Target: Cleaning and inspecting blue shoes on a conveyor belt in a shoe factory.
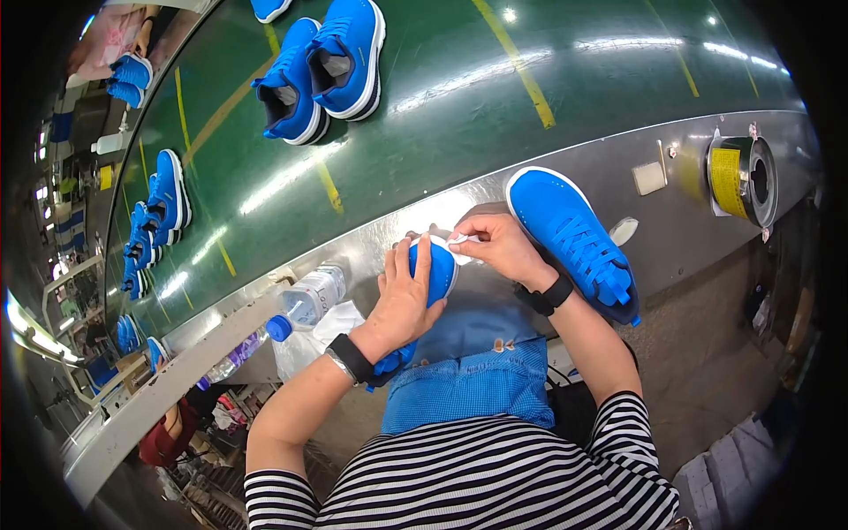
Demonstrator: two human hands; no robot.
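Beside conveyor (371,132), yellow-labelled tape roll (740,178)

A clear plastic bottle (305,303) with a blue cap lies on its side at the near edge of the bench (671,190). Toward the bench's right end, a roll of yellow tape (740,179) stands upright, a small pale square label (648,177) stuck just left of it.

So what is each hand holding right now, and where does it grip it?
Left hand clasps a blue shoe over its toe end; right hand pinches a small white cloth against it.
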